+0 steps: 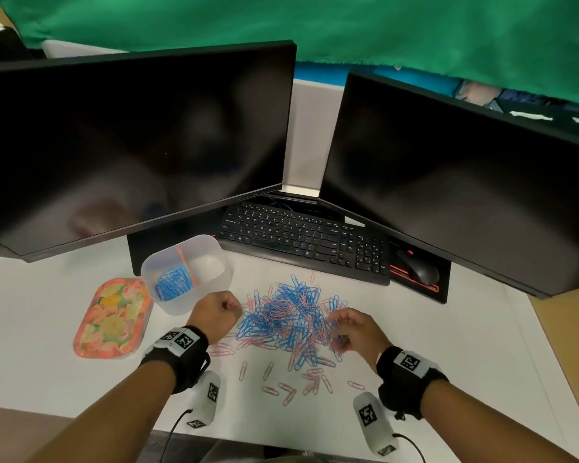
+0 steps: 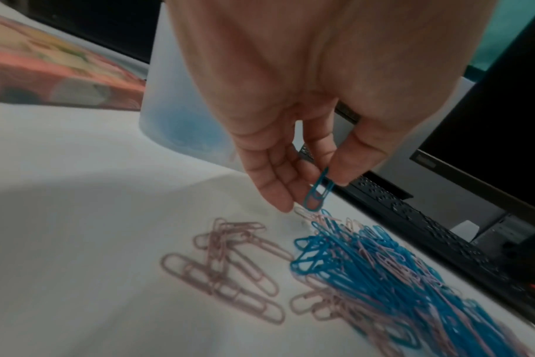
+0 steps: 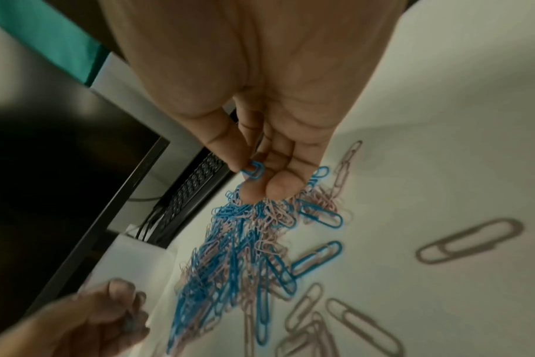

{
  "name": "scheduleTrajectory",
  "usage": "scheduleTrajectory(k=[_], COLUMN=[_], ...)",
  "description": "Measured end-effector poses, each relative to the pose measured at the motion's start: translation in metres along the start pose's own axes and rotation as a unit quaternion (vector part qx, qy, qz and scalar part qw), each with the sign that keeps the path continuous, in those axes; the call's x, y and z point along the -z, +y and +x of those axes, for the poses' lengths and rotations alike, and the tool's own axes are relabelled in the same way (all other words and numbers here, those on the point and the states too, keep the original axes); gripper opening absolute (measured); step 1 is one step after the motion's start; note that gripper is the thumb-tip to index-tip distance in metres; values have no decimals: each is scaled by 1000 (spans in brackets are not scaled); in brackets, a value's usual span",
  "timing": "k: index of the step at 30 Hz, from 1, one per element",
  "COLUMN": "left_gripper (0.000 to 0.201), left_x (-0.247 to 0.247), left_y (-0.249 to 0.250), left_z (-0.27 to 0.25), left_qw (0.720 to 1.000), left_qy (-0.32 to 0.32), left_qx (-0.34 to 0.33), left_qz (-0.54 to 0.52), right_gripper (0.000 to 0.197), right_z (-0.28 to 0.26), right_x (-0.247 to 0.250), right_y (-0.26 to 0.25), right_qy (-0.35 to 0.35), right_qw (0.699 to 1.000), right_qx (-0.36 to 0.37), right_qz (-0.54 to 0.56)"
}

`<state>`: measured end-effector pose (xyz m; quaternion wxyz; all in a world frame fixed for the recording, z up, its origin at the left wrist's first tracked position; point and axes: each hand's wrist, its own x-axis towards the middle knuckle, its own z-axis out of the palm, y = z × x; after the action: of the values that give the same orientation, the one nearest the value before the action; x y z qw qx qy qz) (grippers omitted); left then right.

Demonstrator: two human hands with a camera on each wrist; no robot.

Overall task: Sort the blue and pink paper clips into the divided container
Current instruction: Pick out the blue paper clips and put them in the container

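Note:
A mixed pile of blue and pink paper clips lies on the white desk. The translucent divided container stands to its left, with blue clips in its left compartment; the right compartment looks bare. My left hand hovers between container and pile, pinching a blue paper clip between thumb and finger. At the pile's right edge, my right hand pinches another blue paper clip in its fingertips. Loose pink clips lie nearer to me.
A floral lid or tray lies left of the container. Behind the pile are a black keyboard, a mouse and two dark monitors. The desk's front edge runs under my forearms.

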<state>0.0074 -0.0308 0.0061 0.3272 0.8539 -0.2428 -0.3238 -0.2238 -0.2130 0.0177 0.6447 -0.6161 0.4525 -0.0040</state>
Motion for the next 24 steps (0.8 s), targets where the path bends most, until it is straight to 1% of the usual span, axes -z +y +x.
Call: scheduleTrajectory(k=[1,3,4,5,6,7,8,9,10,11,12,13,14,15,16,18,20,24], left_gripper=[15,22,25,27,28,28,26,25,23,22,21,17,11,11,14,18,16,13], left_x=[-1,-2,-3,-3,-4,-3,-3,-3,-3,-3,-4,-6,-8,-11,-15,-21,-25,-26], left_y=[1,3,4,5,6,5,5,4,2,1,0,-1,-2,-2,-3,-6,-8,-6], left_z=[1,3,4,4,4,4,4,4,4,4,3,3,2,0,-1,-1,0,0], left_qw=[999,988,973,951,929,911,901,897,901,916,942,971,992,998,995,984,980,978], left_qy=[-10,-33,-41,-44,-45,-49,-54,-57,-56,-50,-43,-34,-23,-14,-11,-13,-7,1], left_qx=[15,62,93,127,155,173,184,188,187,177,156,127,91,59,37,13,8,3], left_qz=[-27,-136,-209,-278,-333,-370,-390,-396,-387,-357,-294,-198,-89,9,88,175,201,210], right_gripper=[24,28,28,27,25,22,20,18,17,17,19,20,21,21,20,18,20,24], right_z=[-1,-2,-3,-4,-4,-4,-5,-7,-10,-13,-16,-19,-20,-20,-20,-19,-18,-18], right_x=[0,1,1,1,2,2,2,2,2,0,-4,-7,-11,-14,-16,-20,-23,-22], right_y=[0,0,0,0,0,1,2,4,6,10,13,17,21,26,29,34,35,35], right_qy=[-1,-1,3,12,21,29,36,40,44,40,26,8,-6,-16,-18,-13,-15,-26], right_qw=[999,989,982,975,973,978,989,999,995,979,962,947,932,916,900,883,881,882], right_qx=[-13,-31,-38,-47,-51,-50,-38,-13,23,63,93,115,132,147,155,158,152,131], right_qz=[46,143,184,215,223,200,135,32,-86,-188,-257,-299,-337,-373,-408,-442,-447,-452])
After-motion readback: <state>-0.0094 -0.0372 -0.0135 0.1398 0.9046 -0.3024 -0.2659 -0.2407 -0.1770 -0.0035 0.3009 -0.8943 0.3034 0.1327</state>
